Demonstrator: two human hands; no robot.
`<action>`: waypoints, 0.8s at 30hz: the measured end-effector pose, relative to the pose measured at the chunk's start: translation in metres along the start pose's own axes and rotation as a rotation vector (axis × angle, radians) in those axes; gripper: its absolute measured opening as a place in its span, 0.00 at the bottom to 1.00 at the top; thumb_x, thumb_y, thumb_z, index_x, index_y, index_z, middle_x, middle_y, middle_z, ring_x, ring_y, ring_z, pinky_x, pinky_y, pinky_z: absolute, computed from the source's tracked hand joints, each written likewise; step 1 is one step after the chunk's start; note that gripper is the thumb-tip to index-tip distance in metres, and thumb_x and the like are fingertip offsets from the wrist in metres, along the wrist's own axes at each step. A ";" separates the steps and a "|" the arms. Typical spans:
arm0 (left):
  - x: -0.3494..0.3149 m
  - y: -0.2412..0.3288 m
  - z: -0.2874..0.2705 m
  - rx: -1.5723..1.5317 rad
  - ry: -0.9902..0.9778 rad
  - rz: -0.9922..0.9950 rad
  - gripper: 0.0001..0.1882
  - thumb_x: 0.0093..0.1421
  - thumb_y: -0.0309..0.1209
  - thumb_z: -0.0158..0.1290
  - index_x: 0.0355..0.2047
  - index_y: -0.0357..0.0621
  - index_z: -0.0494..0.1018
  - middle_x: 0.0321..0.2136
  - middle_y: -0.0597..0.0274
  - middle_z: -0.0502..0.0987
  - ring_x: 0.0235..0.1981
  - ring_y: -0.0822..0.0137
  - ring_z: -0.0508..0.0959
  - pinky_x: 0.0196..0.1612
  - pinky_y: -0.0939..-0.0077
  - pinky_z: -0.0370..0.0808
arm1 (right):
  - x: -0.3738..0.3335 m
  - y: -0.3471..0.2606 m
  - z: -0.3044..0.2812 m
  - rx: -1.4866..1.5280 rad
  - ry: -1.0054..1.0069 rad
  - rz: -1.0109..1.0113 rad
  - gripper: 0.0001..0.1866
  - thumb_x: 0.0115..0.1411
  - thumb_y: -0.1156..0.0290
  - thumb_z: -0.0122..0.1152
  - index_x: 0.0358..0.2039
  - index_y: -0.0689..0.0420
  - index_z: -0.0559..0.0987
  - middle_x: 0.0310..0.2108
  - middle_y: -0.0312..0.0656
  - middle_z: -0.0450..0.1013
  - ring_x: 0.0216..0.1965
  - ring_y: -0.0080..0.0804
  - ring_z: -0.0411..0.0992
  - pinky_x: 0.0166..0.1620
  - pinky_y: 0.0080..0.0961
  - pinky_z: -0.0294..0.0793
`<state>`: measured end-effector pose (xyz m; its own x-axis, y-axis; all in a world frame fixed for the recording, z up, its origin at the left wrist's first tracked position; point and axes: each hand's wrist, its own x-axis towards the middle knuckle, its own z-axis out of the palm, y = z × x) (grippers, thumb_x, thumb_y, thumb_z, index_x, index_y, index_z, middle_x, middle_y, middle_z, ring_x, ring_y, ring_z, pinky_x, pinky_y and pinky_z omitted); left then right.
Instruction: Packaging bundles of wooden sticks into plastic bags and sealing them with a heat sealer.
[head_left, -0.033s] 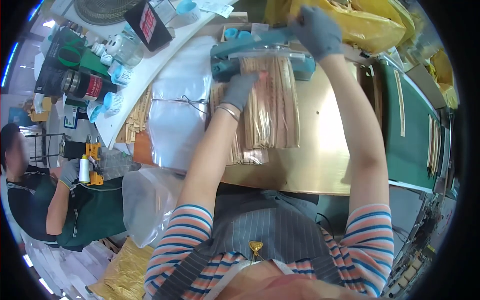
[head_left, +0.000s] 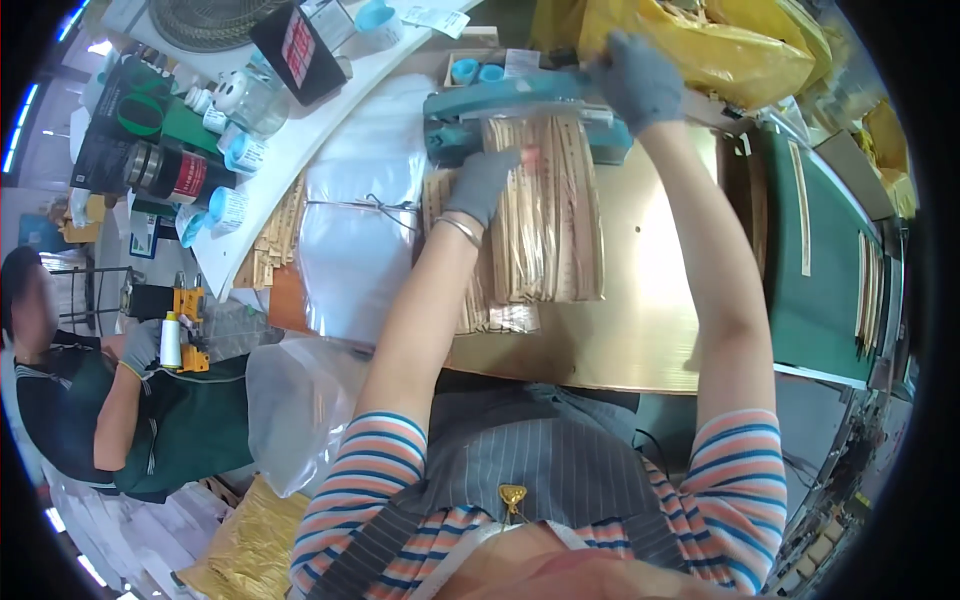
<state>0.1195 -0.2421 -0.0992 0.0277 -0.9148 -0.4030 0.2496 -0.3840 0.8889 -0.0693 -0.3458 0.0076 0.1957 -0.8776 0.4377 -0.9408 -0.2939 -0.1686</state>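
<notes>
My right hand (head_left: 643, 82), in a grey glove, is closed round the end of the lever (head_left: 520, 92) of a blue-green bag sealer (head_left: 610, 140). The lever is low over the sealer's base. A clear plastic bag of thin wooden strips (head_left: 550, 225) lies with its top end at the sealer. My left hand (head_left: 478, 187), also gloved in grey, grips the bag's left upper side; its fingertips are partly hidden. Under that forearm lie more bagged wooden strips (head_left: 480, 318).
Clear plastic bags (head_left: 360, 240), tied with a cord, lie left of my left arm. A gold-coloured tabletop (head_left: 655, 270) extends rightward to a green surface (head_left: 830, 260). Jars and a flask (head_left: 165, 168) crowd the white table. A person (head_left: 120, 400) works at left; yellow sacks (head_left: 720, 50) stand behind.
My right hand has come down slightly toward me, and the sealer's lever is lower than before. My left hand stays on the bag.
</notes>
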 end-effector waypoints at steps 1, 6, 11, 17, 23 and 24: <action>0.000 -0.002 0.003 0.070 0.014 0.035 0.21 0.47 0.38 0.62 0.38 0.35 0.77 0.37 0.58 0.78 0.35 0.69 0.76 0.42 0.78 0.71 | -0.009 0.013 0.021 0.002 -0.003 0.006 0.14 0.56 0.56 0.53 0.29 0.54 0.75 0.29 0.48 0.73 0.32 0.51 0.73 0.36 0.43 0.71; -0.005 0.004 -0.003 0.207 0.043 0.057 0.23 0.47 0.39 0.62 0.38 0.32 0.76 0.34 0.58 0.79 0.33 0.69 0.77 0.40 0.77 0.72 | -0.014 0.026 0.056 0.056 0.019 0.022 0.11 0.55 0.59 0.53 0.26 0.51 0.77 0.28 0.42 0.75 0.31 0.44 0.74 0.34 0.39 0.73; -0.008 0.002 -0.001 0.196 0.055 0.089 0.23 0.47 0.38 0.62 0.39 0.33 0.76 0.35 0.58 0.78 0.33 0.69 0.77 0.41 0.77 0.72 | -0.021 0.026 0.058 0.116 0.045 0.028 0.09 0.54 0.60 0.54 0.26 0.49 0.77 0.29 0.41 0.75 0.32 0.43 0.74 0.35 0.39 0.73; -0.007 0.001 -0.001 0.175 0.041 0.058 0.24 0.47 0.39 0.62 0.40 0.34 0.76 0.36 0.58 0.78 0.35 0.69 0.77 0.43 0.77 0.71 | -0.025 0.025 0.044 0.222 -0.084 0.163 0.16 0.54 0.53 0.56 0.34 0.51 0.76 0.37 0.43 0.74 0.39 0.41 0.73 0.41 0.36 0.72; -0.061 0.022 -0.047 0.193 -0.009 0.031 0.26 0.49 0.42 0.62 0.42 0.33 0.75 0.33 0.54 0.79 0.36 0.66 0.77 0.44 0.75 0.72 | -0.143 -0.023 0.030 1.353 -0.247 0.305 0.43 0.51 0.54 0.66 0.58 0.68 0.57 0.41 0.43 0.72 0.43 0.31 0.71 0.49 0.29 0.68; -0.075 0.014 -0.045 0.303 0.058 0.253 0.28 0.50 0.41 0.61 0.45 0.33 0.72 0.32 0.50 0.79 0.37 0.61 0.78 0.45 0.73 0.72 | -0.177 -0.042 0.050 1.182 -0.205 0.314 0.47 0.46 0.54 0.70 0.57 0.69 0.57 0.42 0.48 0.72 0.43 0.36 0.71 0.48 0.29 0.69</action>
<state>0.1641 -0.1736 -0.0660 0.1090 -0.9799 -0.1670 -0.0688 -0.1750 0.9822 -0.0509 -0.1974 -0.1068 0.1464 -0.9835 0.1064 -0.1492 -0.1282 -0.9805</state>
